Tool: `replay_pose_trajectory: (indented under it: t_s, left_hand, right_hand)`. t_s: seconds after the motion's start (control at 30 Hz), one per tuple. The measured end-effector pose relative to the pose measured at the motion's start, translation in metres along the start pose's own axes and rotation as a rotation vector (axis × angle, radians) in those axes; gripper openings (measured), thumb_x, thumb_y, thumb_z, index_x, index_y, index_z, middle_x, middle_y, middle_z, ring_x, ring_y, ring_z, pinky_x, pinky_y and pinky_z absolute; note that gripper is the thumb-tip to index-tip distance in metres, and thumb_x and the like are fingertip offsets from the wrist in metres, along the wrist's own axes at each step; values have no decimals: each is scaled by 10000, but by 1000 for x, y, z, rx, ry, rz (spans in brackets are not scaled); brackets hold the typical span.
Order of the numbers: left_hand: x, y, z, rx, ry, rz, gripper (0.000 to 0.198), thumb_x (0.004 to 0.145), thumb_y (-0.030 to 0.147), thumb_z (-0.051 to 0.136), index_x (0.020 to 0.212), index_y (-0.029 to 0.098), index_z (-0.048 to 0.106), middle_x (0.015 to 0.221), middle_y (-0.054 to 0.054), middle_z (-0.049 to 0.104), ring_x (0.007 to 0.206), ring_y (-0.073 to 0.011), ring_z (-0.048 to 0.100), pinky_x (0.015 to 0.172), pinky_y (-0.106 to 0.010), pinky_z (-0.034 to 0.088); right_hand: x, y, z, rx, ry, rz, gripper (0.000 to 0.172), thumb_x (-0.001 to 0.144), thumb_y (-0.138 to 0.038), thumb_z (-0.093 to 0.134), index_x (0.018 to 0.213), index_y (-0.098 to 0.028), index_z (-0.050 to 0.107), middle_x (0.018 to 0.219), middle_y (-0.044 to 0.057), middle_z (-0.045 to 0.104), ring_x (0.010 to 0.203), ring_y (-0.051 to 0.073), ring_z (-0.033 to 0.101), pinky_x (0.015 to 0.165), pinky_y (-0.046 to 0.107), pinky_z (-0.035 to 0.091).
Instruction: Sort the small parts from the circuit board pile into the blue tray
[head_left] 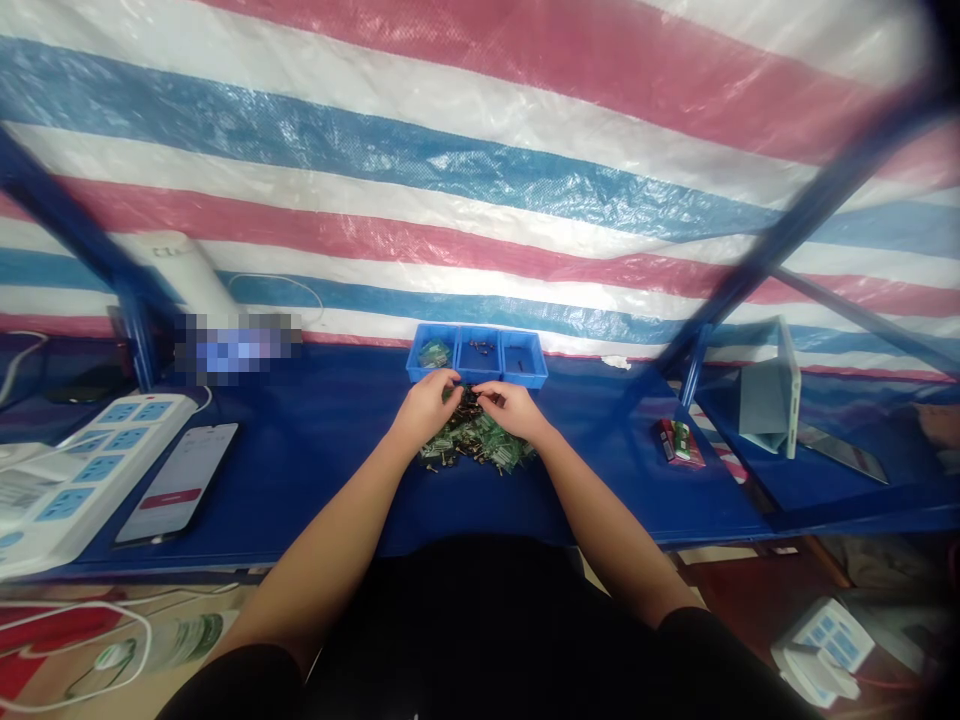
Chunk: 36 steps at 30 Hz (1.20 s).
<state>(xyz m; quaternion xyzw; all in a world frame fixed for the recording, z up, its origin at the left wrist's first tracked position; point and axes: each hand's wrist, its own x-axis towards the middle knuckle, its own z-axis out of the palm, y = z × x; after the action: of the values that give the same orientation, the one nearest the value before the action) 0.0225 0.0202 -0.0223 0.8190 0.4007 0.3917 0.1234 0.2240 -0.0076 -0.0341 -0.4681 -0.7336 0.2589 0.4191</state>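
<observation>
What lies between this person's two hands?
In the head view, part of the pile of small green and dark pieces lies between the left hand and the right hand.

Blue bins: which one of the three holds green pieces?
The left bin: green pieces lie inside it, while the middle bin and right bin show small dark parts.

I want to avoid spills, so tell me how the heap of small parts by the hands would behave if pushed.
The heap would probably scatter rather than slide as one, since loose pieces lie along its near edge. Single pieces are likely light, being tiny beside the left hand.
</observation>
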Motion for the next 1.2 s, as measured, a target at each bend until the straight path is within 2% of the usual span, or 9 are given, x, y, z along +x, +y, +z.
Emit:
replay_pose_trajectory:
  t_s: [0.13, 0.23, 0.33, 0.53, 0.63, 0.73, 0.83, 1.0, 1.2]
  left_hand:
    - [1, 4, -4, -63, 132, -83, 209, 864, 371, 593, 945, 204, 688, 924, -41, 708, 795, -175, 648, 772, -293, 498]
    - [1, 9, -4, -242, 297, -176, 242, 838, 402, 630, 953, 203, 707, 919, -39, 718, 739, -154, 649, 721, -270, 509]
    - [1, 10, 2, -442, 364, -221, 320, 794, 400, 683, 1027, 180, 688, 899, -59, 718, 778, -167, 663, 707, -266, 520]
    - [-2, 10, 10, -539, 239, -228, 364, 780, 398, 692, 1065, 172, 677, 811, -42, 691, 640, -128, 615, 610, -246, 508]
    - [-3, 10, 10, -546, 163, -217, 404, 774, 394, 694, 1117, 180, 674, 821, -38, 686, 634, -127, 606, 605, -252, 510]
    - [-2, 8, 11, -592, 161, -262, 381, 754, 384, 713, 1067, 169, 689, 810, -41, 683, 641, -134, 616, 616, -261, 523]
    - [1, 5, 13, -683, 212, -326, 333, 730, 373, 738, 977, 158, 677, 781, -35, 673, 615, -130, 622, 603, -265, 538]
    - [3, 3, 17, -807, 223, -365, 351, 694, 392, 764, 922, 152, 649, 767, -33, 667, 613, -139, 631, 596, -290, 567]
    - [0, 6, 19, -773, 158, -413, 317, 712, 419, 748, 880, 158, 683, 731, -25, 669, 595, -137, 614, 606, -282, 538]
  right_hand:
    - [0, -2, 1, 49, 34, 12, 341, 847, -378, 589, 1126, -203, 680, 976, 72, 721, 787, 170, 657, 683, 286, 515]
    - [0, -5, 2, 152, 44, 44, 382, 828, -416, 622, 1146, -211, 671, 1007, 76, 718, 829, 186, 664, 685, 292, 526]
    - [0, -8, 4, 290, 19, 82, 354, 800, -430, 658, 1067, -199, 691, 932, 65, 726, 781, 186, 666, 685, 302, 530]
    - [3, -9, 4, 447, 116, 111, 270, 740, -416, 721, 873, -181, 708, 833, 50, 714, 711, 174, 646, 683, 311, 522]
    - [5, -10, 1, 456, 223, 138, 303, 724, -427, 730, 901, -182, 716, 803, 41, 700, 672, 158, 618, 650, 299, 510]
    - [6, -12, 0, 480, 291, 155, 398, 715, -432, 736, 1034, -196, 704, 771, 20, 681, 639, 139, 593, 637, 292, 505]
    - [6, -10, 3, 536, 268, 180, 452, 683, -431, 759, 1067, -202, 694, 809, 23, 692, 666, 144, 609, 650, 296, 510]
    - [8, -3, 7, 538, 293, 290, 383, 651, -475, 768, 887, -179, 712, 787, 46, 698, 638, 160, 598, 593, 301, 492]
    - [7, -5, 1, 436, 258, 222, 345, 707, -522, 711, 800, -192, 671, 668, 5, 628, 567, 139, 532, 563, 282, 449]
